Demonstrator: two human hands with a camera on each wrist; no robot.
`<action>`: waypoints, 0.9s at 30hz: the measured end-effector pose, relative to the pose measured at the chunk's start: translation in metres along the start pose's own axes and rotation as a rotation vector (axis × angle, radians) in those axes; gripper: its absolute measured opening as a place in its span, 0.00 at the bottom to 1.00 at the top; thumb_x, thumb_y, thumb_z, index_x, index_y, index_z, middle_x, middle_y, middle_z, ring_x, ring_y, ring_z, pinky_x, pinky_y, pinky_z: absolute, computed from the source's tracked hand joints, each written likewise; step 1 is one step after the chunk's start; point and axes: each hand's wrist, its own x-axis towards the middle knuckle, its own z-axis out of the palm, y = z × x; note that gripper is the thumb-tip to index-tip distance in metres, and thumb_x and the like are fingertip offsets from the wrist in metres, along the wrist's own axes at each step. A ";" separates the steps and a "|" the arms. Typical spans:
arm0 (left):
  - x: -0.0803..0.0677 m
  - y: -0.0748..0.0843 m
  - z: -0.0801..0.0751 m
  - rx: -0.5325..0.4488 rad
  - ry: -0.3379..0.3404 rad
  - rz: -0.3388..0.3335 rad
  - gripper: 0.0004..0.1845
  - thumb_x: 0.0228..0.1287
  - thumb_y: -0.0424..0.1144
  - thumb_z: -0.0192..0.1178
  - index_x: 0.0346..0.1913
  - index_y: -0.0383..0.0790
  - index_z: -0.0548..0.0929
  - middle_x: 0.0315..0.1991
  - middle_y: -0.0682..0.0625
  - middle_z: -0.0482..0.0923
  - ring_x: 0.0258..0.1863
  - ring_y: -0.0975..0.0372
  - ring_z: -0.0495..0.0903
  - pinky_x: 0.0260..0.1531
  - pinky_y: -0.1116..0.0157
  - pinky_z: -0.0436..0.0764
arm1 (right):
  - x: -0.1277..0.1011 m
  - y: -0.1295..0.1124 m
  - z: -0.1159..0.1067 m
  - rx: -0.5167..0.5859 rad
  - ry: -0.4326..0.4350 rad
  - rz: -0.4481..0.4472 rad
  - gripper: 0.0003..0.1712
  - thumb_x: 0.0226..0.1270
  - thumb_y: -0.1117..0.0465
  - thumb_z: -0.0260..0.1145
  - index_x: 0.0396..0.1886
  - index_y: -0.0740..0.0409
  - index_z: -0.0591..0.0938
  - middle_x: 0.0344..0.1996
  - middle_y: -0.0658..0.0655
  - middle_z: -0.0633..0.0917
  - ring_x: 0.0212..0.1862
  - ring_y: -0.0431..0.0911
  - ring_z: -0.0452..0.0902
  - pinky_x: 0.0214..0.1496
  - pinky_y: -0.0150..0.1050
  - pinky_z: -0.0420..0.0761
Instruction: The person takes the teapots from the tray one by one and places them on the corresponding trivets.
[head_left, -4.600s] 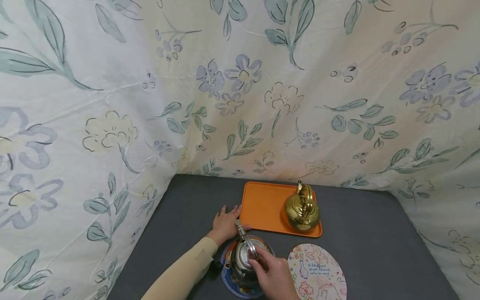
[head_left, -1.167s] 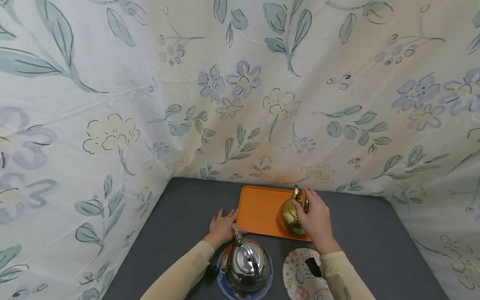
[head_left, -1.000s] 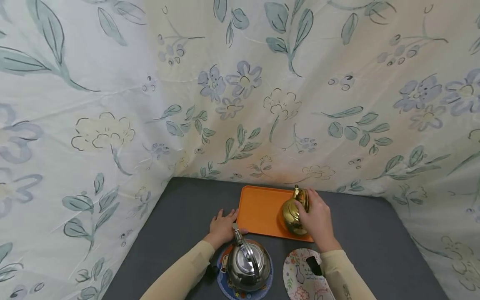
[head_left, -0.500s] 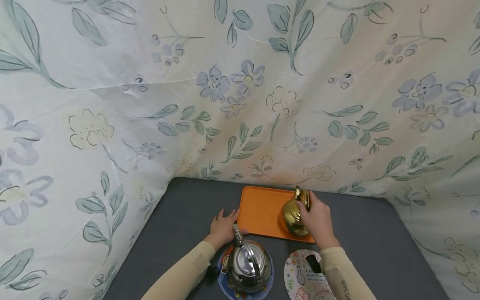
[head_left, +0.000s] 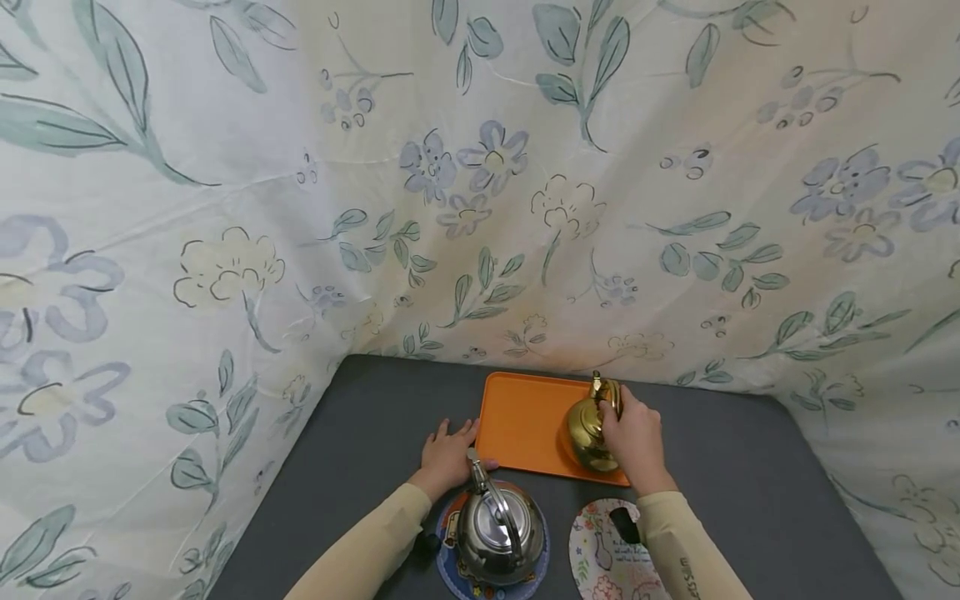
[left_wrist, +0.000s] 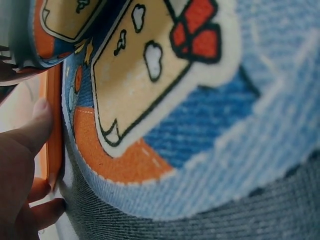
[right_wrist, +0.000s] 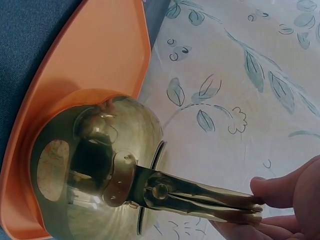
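handle grip: right fingers (right_wrist: 250, 231) curled round the top of the handle (right_wrist: 215, 192), thumb (right_wrist: 277, 192) on the opp. side; prob. firm enough, but imo a deeper wrap wd cut the risk of the kettle rolling
tray hold: left fingers (left_wrist: 42, 215) spread, gripping nothing, at the left edge & nr corner of the orange tray (head_left: 521, 421); a light press there shd stop it skating if weight shifts
any lift: best slow & straight up, body level, so the base doesn't drag the tray; handle seems pinned at a round stud (right_wrist: 160, 191), so might pivot a bit
gold kettle (head_left: 587, 433): upright on the right end of the tray, spout (head_left: 596, 383) twd the far side
finish: v shiny, brass-like, mirror-smooth; picks up orange nr the base
shape: squat round belly, hoop handle over the lid, riveted bracket (right_wrist: 120, 180) at the handle's foot
silver kettle (head_left: 495, 542): on the blue round mat (head_left: 446, 567), spout just beside the left fingers; wd watch for knocks
pale mat (head_left: 590, 546): flat on the table (head_left: 727, 475) nr the right forearm (head_left: 682, 546)
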 end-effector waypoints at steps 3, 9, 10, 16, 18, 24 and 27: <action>0.001 0.000 -0.001 -0.003 -0.004 -0.001 0.51 0.57 0.75 0.58 0.78 0.50 0.64 0.75 0.49 0.68 0.76 0.38 0.57 0.68 0.36 0.63 | 0.000 -0.001 0.000 0.000 0.010 0.010 0.33 0.76 0.59 0.60 0.70 0.78 0.68 0.57 0.82 0.78 0.52 0.75 0.79 0.53 0.66 0.79; 0.002 0.000 -0.002 -0.002 -0.009 0.002 0.51 0.57 0.75 0.58 0.78 0.50 0.64 0.74 0.49 0.68 0.76 0.38 0.58 0.68 0.36 0.63 | 0.000 -0.002 0.000 0.016 0.050 0.024 0.30 0.74 0.61 0.62 0.69 0.76 0.71 0.56 0.79 0.80 0.51 0.72 0.80 0.52 0.65 0.80; 0.002 0.000 -0.002 -0.004 -0.008 0.004 0.51 0.57 0.75 0.58 0.78 0.50 0.64 0.74 0.48 0.68 0.76 0.38 0.58 0.68 0.36 0.63 | 0.001 -0.001 0.000 0.019 0.058 0.023 0.30 0.74 0.61 0.63 0.68 0.76 0.71 0.55 0.79 0.80 0.51 0.72 0.81 0.52 0.65 0.80; 0.001 -0.001 -0.003 -0.011 -0.010 0.010 0.51 0.57 0.75 0.58 0.78 0.50 0.65 0.74 0.48 0.68 0.76 0.38 0.58 0.68 0.36 0.63 | 0.002 0.000 0.002 0.040 0.103 0.010 0.28 0.72 0.62 0.65 0.66 0.74 0.75 0.53 0.76 0.83 0.50 0.70 0.82 0.52 0.64 0.80; 0.000 -0.001 -0.004 -0.011 -0.012 0.014 0.51 0.57 0.75 0.58 0.78 0.49 0.65 0.74 0.48 0.68 0.76 0.38 0.58 0.68 0.36 0.63 | 0.001 0.000 0.002 0.047 0.113 0.010 0.28 0.71 0.62 0.65 0.66 0.73 0.76 0.53 0.75 0.83 0.50 0.70 0.83 0.52 0.64 0.80; -0.004 -0.002 -0.007 -0.019 -0.019 0.021 0.51 0.57 0.75 0.58 0.77 0.49 0.66 0.74 0.48 0.68 0.76 0.37 0.57 0.68 0.35 0.63 | -0.003 -0.004 0.000 0.044 0.126 0.020 0.27 0.71 0.63 0.66 0.66 0.72 0.76 0.53 0.73 0.84 0.50 0.69 0.83 0.52 0.63 0.81; -0.005 -0.002 -0.007 -0.019 -0.022 0.023 0.51 0.57 0.75 0.58 0.78 0.48 0.65 0.74 0.48 0.68 0.76 0.37 0.57 0.68 0.35 0.62 | -0.005 -0.006 -0.002 0.040 0.126 0.035 0.27 0.71 0.63 0.66 0.66 0.72 0.76 0.53 0.74 0.83 0.51 0.69 0.83 0.52 0.63 0.81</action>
